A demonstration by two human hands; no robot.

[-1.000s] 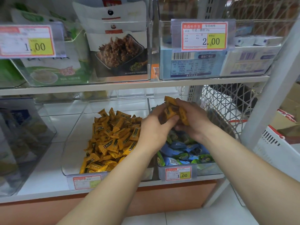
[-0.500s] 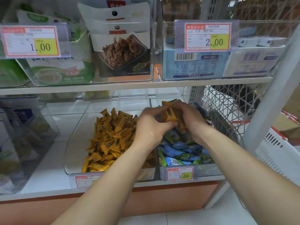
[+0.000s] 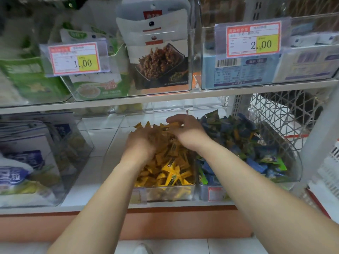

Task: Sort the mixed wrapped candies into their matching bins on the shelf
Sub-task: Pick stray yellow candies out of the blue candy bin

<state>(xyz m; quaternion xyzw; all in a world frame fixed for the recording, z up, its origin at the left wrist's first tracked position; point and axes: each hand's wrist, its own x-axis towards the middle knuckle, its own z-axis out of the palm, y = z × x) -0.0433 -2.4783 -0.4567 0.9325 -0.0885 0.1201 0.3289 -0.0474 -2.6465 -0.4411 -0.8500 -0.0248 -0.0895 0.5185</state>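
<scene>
Update: both hands have shifted left. Half a second ago they were cupped together over the blue-green bin (image 3: 297,162) with a clump of yellow candies (image 3: 170,173) between them. Now the left hand (image 3: 143,143) and right hand (image 3: 189,132) are both above the yellow bin (image 3: 165,196), which sits just beside the blue-green one on the lower shelf (image 3: 36,210).

Fingers:
- Right: curled down around a few yellow wrappers at the back of the pile, apparently not let go yet.
- Left: low over the middle of the pile, palm down, motion-blurred. Cannot tell whether it is gripping or has let go.

Where the goods are: the carried yellow pieces are at or just above the yellow heap, under the two hands (can't separate them from the pile in this blur). The blue and green candies (image 3: 256,149) fill their own bin to the right, with no hand in it now.

My read: this is the drop-off leg of one pick cycle. The strays pulled from the blue-green bin have reached the matching bin, and only the release remains.

Not finished overall, I think. A few yellowish flecks show among the blue wrappers toward the back of that bin, too blurred to confirm. Expect another pass.

Risk: the yellow heap is high near the divider, so a loose drop could spill pieces back over.
</scene>
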